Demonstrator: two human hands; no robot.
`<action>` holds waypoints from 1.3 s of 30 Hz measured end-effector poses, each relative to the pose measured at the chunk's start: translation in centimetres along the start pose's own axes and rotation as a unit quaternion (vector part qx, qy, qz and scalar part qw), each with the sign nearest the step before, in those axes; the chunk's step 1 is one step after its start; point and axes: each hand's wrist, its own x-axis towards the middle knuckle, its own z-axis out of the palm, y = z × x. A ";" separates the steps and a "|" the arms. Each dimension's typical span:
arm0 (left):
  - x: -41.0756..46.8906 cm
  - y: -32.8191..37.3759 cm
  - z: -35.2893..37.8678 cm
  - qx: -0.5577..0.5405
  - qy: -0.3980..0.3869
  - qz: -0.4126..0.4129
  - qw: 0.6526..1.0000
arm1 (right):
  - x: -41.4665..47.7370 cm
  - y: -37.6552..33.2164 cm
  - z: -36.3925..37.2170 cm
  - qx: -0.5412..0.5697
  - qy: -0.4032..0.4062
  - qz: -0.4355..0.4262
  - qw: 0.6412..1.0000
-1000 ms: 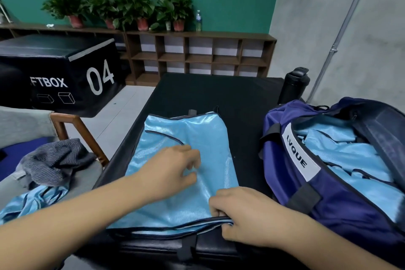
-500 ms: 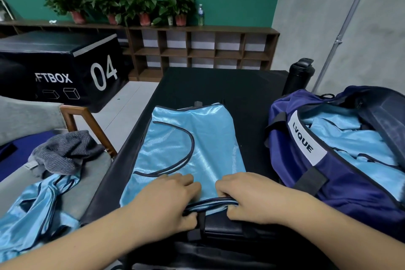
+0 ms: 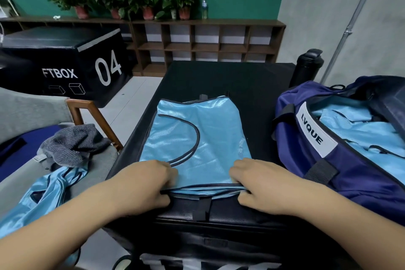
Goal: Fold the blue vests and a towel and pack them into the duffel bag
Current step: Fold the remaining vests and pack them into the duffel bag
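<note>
A light blue vest (image 3: 197,138) with dark trim lies folded lengthwise on the black padded box (image 3: 219,76). My left hand (image 3: 149,184) pinches its near left corner and my right hand (image 3: 260,182) pinches its near right corner, both at the dark hem. The navy duffel bag (image 3: 341,173) stands open at the right, with folded blue vests (image 3: 359,138) inside. Another blue vest (image 3: 48,193) lies crumpled on the chair at the left, below a grey striped towel (image 3: 72,144).
A grey chair with a wooden arm (image 3: 96,120) stands left of the box. A black bottle (image 3: 306,66) stands behind the bag. Farther back are a black box marked 04 (image 3: 65,61) and a wooden shelf (image 3: 208,41) with potted plants.
My hands have spread apart along the vest's near hem, the left one to the left corner and the right one to the right corner. The hem is now stretched flat.
</note>
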 end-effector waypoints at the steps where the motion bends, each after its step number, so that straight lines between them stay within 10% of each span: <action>1: -0.1 -0.3 -0.1 -0.017 0.007 0.001 1.000 | 0.0 0.2 -0.1 0.012 0.008 0.004 1.000; 10: -0.5 -1.9 -2.5 -0.212 -0.059 0.002 0.975 | -1.2 1.4 -2.3 0.227 -0.019 0.061 0.972; 26: 5.2 -5.7 -4.3 -0.313 0.099 -0.077 0.941 | 4.3 5.7 -2.6 0.645 0.116 0.248 0.713; 39: 10.8 -9.4 -1.8 -0.214 0.226 -0.129 0.942 | 9.4 7.4 -0.3 0.489 0.305 0.331 0.747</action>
